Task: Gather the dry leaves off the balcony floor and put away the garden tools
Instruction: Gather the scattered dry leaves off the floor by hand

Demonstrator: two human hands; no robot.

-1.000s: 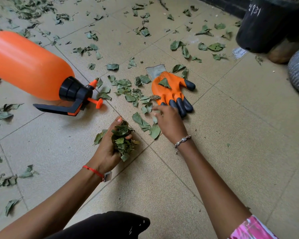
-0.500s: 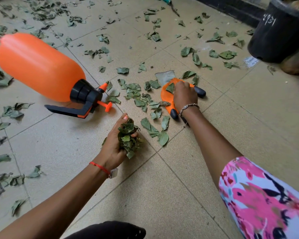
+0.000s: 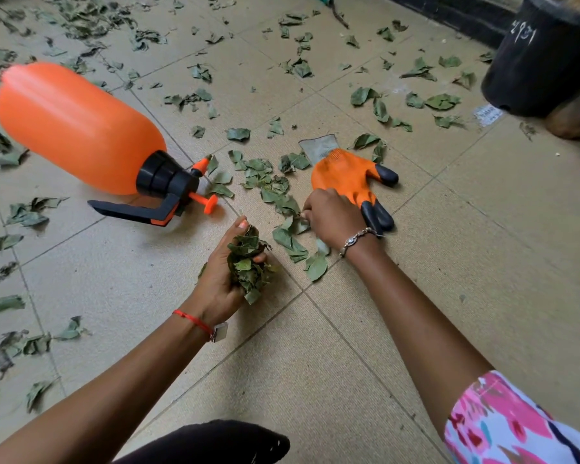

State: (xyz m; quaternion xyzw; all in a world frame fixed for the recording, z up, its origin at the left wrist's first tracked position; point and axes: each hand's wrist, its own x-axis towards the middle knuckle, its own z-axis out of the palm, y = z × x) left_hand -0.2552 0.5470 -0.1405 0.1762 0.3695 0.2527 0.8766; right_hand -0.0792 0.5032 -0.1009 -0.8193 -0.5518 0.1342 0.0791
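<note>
Head view, near to far. The left hand (image 3: 220, 279) rests low over the tiled balcony floor (image 3: 482, 279), its fingers (image 3: 259, 259) and thumb curled round a bunch of dry leaves (image 3: 246, 266), as in the two preceding frames. The right hand (image 3: 332, 217), which half a second ago lay on the orange gardening glove (image 3: 345, 174), has drawn back to the loose leaves (image 3: 290, 242) just beside the glove's black fingertips. Its fingers are curled under, and whether they pinch a leaf cannot be told. The leaf that lay on the glove's palm is gone, so the glove appears ready to lift once this cluster is gathered. Farther left, the orange pressure sprayer (image 3: 77, 125) lies on its side, untouched. Beyond, scattered leaves (image 3: 298, 67) cover the floor up to the black pot (image 3: 543, 61), so most gathering seems to remain.
</note>
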